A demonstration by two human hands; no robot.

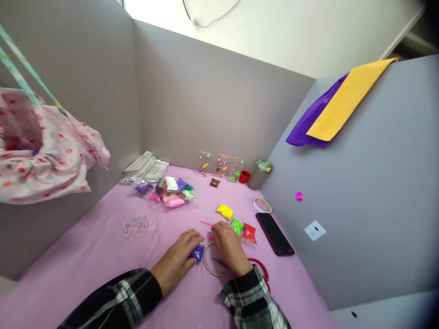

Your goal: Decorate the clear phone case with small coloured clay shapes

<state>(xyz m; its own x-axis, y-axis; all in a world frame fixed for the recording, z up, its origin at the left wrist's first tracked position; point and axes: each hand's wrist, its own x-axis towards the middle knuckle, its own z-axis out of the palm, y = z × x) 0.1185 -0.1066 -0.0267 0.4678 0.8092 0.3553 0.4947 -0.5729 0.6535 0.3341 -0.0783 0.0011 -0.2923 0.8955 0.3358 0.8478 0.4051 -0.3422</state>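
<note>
My left hand (179, 259) rests on the pink cloth with its fingers curved over a purple clay packet (196, 253). Beside it, my right hand (228, 244) is bent downward over the upper right of a round ring (206, 261). Its fingertips are near a thin pink stick (206, 223); whether they hold it is too small to tell. Just beyond my right hand lie a green packet (237, 226), a red packet (249, 234) and a yellow packet (225, 211). Red scissor handles (263, 267) show partly behind my right wrist.
Several clay packets (174, 200) are heaped at the back left, near a gem sticker sheet (137, 227). A black phone (275, 234), a tape roll (262, 205) and a jar (259, 175) line the right side. Grey partitions (219, 100) enclose the table; a polka-dot bag (51, 151) hangs left.
</note>
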